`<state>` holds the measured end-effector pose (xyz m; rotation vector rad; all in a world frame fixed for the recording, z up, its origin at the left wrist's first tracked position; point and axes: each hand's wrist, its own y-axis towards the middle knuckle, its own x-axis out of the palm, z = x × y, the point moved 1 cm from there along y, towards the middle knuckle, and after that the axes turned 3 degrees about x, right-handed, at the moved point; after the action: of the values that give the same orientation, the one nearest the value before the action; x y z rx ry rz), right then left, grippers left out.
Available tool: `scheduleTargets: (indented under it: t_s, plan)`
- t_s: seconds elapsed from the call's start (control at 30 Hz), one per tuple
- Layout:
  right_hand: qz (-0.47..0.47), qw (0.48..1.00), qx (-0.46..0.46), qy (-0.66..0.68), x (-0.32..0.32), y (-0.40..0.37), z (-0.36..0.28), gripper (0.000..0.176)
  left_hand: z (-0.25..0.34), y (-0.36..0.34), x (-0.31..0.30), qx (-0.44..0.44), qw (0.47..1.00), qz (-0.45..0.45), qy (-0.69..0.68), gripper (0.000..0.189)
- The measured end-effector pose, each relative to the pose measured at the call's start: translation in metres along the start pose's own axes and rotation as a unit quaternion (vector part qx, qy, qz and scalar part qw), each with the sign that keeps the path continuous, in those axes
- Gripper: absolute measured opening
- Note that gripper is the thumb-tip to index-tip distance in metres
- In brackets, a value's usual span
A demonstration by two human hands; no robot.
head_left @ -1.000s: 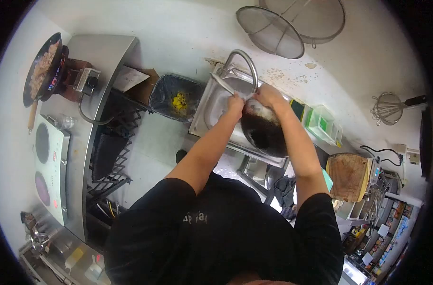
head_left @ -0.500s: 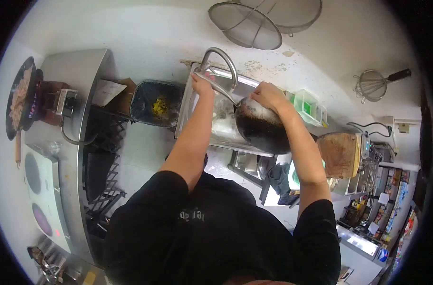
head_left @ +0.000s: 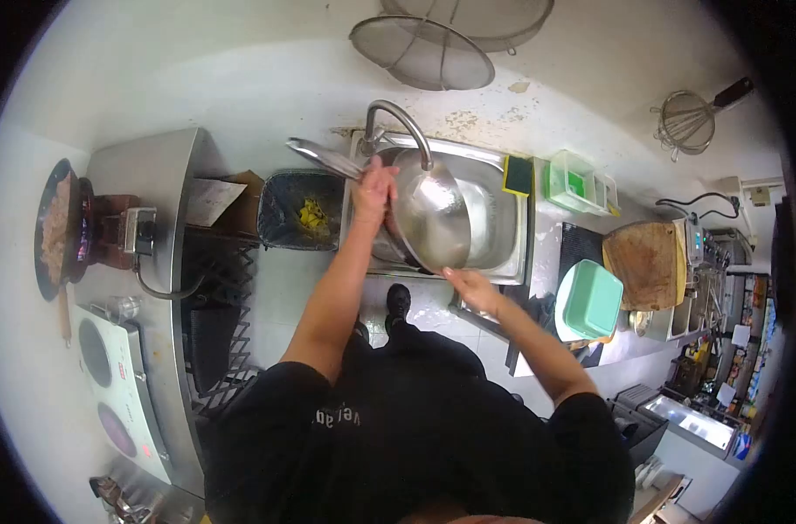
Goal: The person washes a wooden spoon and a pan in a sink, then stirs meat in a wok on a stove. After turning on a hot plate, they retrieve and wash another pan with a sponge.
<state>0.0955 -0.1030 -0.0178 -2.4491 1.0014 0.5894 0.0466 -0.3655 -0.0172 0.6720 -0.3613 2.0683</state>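
A metal frying pan point(head_left: 430, 210) is tilted in the sink point(head_left: 500, 214), its shiny inner face showing under the curved faucet point(head_left: 402, 112). My left hand point(head_left: 376, 185) is closed around the pan where the handle point(head_left: 326, 157) joins it; the handle points up and left past the sink's edge. With its fingers on the near rim, my right hand point(head_left: 473, 291) grips the opposite side of the pan. A yellow and dark sponge point(head_left: 518, 176) lies at the sink's right side.
Left of the sink stands a black-lined bin point(head_left: 280, 207) with yellow scraps. Farther left, a pan of food point(head_left: 55, 227) sits on a lit burner. At right are a green tub point(head_left: 594, 299), a wooden cutting board point(head_left: 643, 265) and a clear container point(head_left: 577, 183). Strainers point(head_left: 424, 54) hang above.
The pan has turned from its dark outer side to its shiny inside. My right hand has moved from the pan's far side down to its near rim. The view has shifted slightly.
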Motion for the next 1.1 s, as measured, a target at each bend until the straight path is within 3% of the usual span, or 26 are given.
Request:
scheduleTargets:
  t_s: [0.07,0.13,0.17,0.2,0.3,0.37,0.4,0.43,0.47,0.5,0.53,0.57,0.6,0.63,0.67,0.7,0.77,0.8,0.83,0.87,0.9,0.93,1.0,1.03,1.1]
  plan:
    - [-0.167,0.969,-0.028,-0.177,-0.021,0.019,0.054,0.029,0.008,0.004,-0.012,0.004,0.997,-0.066,-0.028,0.051]
    - [-0.200,0.849,0.069,-0.484,-0.045,0.070,0.024,0.035,0.017,-0.001,-0.004,-0.005,0.996,-0.088,-0.028,0.051]
    - [-0.077,0.877,-0.096,-0.465,-0.040,0.100,0.040,0.034,0.015,-0.004,-0.002,-0.007,0.996,-0.086,-0.036,0.051]
    - [0.050,0.867,-0.256,-0.425,-0.033,0.126,0.056,0.032,0.012,-0.007,0.001,-0.009,0.995,-0.085,-0.044,0.051]
    - [0.071,0.865,-0.294,-0.401,-0.019,0.165,0.039,0.030,0.008,-0.017,0.008,0.000,0.998,-0.062,-0.025,0.051]
    - [0.094,0.943,0.004,-0.319,-0.013,0.167,0.062,0.027,0.002,-0.016,0.003,-0.001,0.998,-0.052,-0.023,0.051]
    - [-0.033,0.935,0.091,-0.341,-0.002,0.160,0.107,0.027,-0.001,-0.015,0.001,0.000,0.999,-0.033,-0.039,0.051]
    - [-0.044,0.927,0.162,-0.335,0.016,0.145,0.108,0.028,-0.002,-0.015,-0.001,0.001,0.998,-0.013,-0.056,0.051]
    - [-0.176,0.902,0.391,-0.055,0.002,0.119,0.044,0.030,-0.005,-0.013,-0.001,0.003,0.998,-0.008,-0.058,0.051]
    - [-0.180,0.900,0.391,-0.061,0.012,0.117,0.038,0.030,-0.009,-0.012,-0.001,-0.010,0.996,0.053,-0.066,0.051]
    - [-0.179,0.936,0.304,-0.023,0.020,0.115,0.030,0.029,-0.014,-0.012,-0.002,-0.024,0.991,0.114,-0.073,0.051]
    - [-0.175,0.961,0.212,0.018,0.023,0.114,0.022,0.029,-0.020,-0.011,-0.002,-0.024,0.990,0.118,-0.074,0.051]
    - [-0.178,0.961,0.212,0.016,0.014,0.116,0.018,0.029,-0.026,-0.010,-0.002,-0.028,0.977,0.195,-0.083,0.050]
    - [-0.165,0.983,0.050,-0.064,-0.011,0.118,-0.014,0.029,-0.032,-0.011,0.000,-0.030,0.958,0.271,-0.093,0.049]
    - [-0.147,0.972,-0.115,-0.141,-0.030,0.118,-0.039,0.029,-0.031,-0.013,0.008,-0.035,0.940,0.326,-0.093,0.045]
    - [-0.148,0.972,-0.116,-0.142,-0.041,0.119,-0.045,0.029,-0.033,-0.016,0.017,-0.034,0.939,0.328,-0.094,0.045]
    - [-0.055,0.983,-0.028,-0.175,-0.065,0.116,-0.052,0.037,-0.032,-0.020,0.035,-0.011,0.951,0.308,0.002,0.042]
    - [-0.056,0.987,0.000,-0.148,-0.082,0.112,-0.060,0.034,-0.026,-0.025,0.042,-0.036,0.964,0.250,0.085,0.042]
    - [-0.058,0.990,0.026,-0.122,-0.098,0.109,-0.064,0.032,-0.021,-0.030,0.048,-0.030,0.964,0.251,0.083,0.042]
    - [-0.054,0.996,0.042,-0.061,-0.109,0.104,-0.049,0.030,-0.016,-0.033,0.056,0.044,0.965,0.100,0.240,0.043]
    - [-0.052,0.997,0.057,0.000,-0.118,0.100,-0.027,0.027,-0.012,-0.034,0.060,0.115,0.914,-0.052,0.386,0.044]
    - [-0.021,0.999,0.043,0.025,-0.122,0.091,-0.007,0.025,-0.010,-0.031,0.056,0.117,0.913,-0.046,0.387,0.044]
    - [0.012,0.995,0.030,0.089,-0.120,0.067,0.032,0.024,-0.011,-0.026,0.055,0.168,0.766,-0.298,0.544,0.046]
    - [0.014,0.991,0.030,0.127,-0.119,0.056,0.043,0.024,-0.015,-0.025,0.065,0.231,0.748,-0.326,0.530,0.039]
    - [0.032,0.988,0.061,0.141,-0.118,0.031,0.040,0.022,-0.022,-0.025,0.084,0.180,0.687,-0.412,0.571,0.044]
